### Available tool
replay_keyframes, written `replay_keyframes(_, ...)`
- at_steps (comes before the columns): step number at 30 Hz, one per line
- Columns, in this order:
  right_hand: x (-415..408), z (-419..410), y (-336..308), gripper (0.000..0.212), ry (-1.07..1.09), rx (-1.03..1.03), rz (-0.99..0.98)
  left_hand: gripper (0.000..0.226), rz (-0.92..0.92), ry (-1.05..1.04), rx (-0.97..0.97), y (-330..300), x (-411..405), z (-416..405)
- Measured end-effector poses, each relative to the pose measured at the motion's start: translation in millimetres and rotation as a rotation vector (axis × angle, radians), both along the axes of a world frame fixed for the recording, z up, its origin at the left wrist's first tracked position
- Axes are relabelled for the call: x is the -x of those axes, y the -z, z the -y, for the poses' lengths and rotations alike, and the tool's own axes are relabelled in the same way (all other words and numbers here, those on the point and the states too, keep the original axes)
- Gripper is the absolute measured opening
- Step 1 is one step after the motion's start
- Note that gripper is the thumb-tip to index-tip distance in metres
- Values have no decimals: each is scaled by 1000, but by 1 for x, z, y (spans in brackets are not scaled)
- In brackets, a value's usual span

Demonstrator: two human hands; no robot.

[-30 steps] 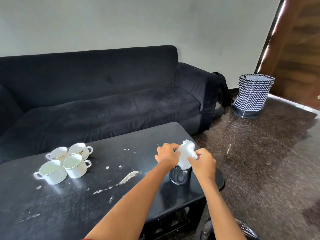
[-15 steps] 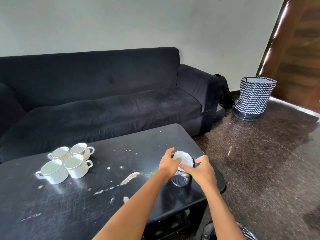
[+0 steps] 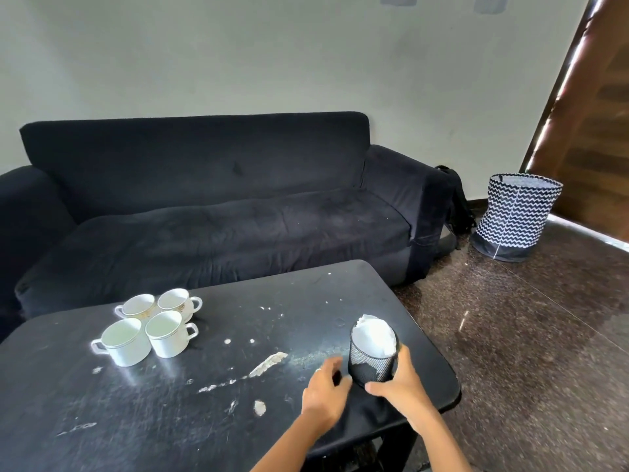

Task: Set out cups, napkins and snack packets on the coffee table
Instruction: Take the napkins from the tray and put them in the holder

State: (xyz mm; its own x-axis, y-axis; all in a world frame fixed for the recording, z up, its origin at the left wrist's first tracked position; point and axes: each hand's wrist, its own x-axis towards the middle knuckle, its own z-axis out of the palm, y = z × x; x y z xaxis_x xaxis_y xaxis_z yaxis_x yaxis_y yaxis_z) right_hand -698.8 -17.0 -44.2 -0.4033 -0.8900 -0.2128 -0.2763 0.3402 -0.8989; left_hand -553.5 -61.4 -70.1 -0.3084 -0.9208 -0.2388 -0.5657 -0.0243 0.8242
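Several white cups [image 3: 149, 327] stand grouped at the left of the black coffee table [image 3: 204, 410]. Near the table's right end sits a black mesh holder [image 3: 371, 364] stuffed with white napkins [image 3: 374, 337]. My right hand [image 3: 398, 383] grips the holder's lower right side, thumb across its base. My left hand [image 3: 325, 391] is just left of the holder, fingers relaxed, holding nothing. No snack packets are in view.
A black sofa [image 3: 221, 206] runs along the far side of the table. A chevron-patterned basket [image 3: 517, 221] stands on the dark floor at the right, next to a wooden door [image 3: 592, 114]. White scuffs mark the tabletop.
Both hands came off the top of the napkins and dropped lower. The napkins now sit pushed down inside the holder. My left hand has drawn away to the left.
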Motion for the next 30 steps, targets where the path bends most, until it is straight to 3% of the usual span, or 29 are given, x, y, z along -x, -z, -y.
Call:
replay_keyframes(3,-6,2,6,75,28,28,-66,55,282,146,194,4,-8,-4)
replay_keyframes(7,-17,6,11,78,10,34,-117,66,395,190,283,11,-20,-5)
replay_keyframes(17,-78,15,20,65,-141,75,-278,63,450,67,408,19,-95,13)
replay_keyframes(20,-105,16,25,71,-188,73,-376,59,426,21,443,23,-123,15)
replay_keyframes(30,-179,44,53,79,-81,138,-509,53,300,-128,684,30,-173,13)
